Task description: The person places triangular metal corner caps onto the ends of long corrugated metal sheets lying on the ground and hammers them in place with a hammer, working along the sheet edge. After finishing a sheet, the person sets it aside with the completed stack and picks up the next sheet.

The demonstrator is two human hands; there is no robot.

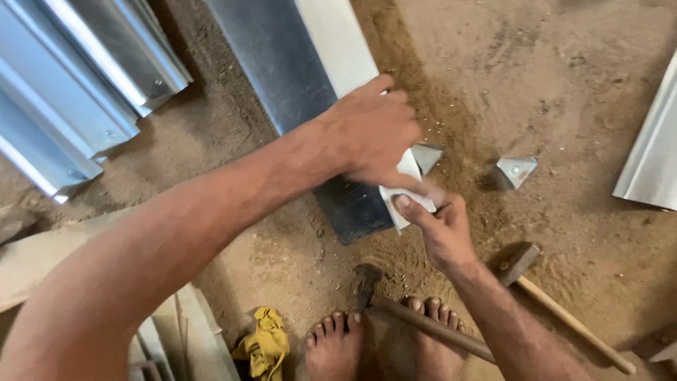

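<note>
My left hand [370, 134] presses down on the near end of a long folded sheet-metal strip [296, 70] that lies on the dirt floor. Its fingers curl over the strip's white bent edge. My right hand [441, 226] grips the same end from below, thumb on the white folded corner [409, 194]. A small triangular metal offcut [427, 155] lies just beyond the hands, and another offcut [516, 171] lies further right. A claw hammer [416, 321] lies by my bare feet [335, 346], and a second hammer [546, 296] rests to the right.
Corrugated metal sheets [77, 77] are stacked at the upper left. Another metal sheet [652, 148] lies at the right edge. A yellow rag [266, 344] sits beside my left foot. Wooden boards [176, 324] lie at the lower left on the sandy floor.
</note>
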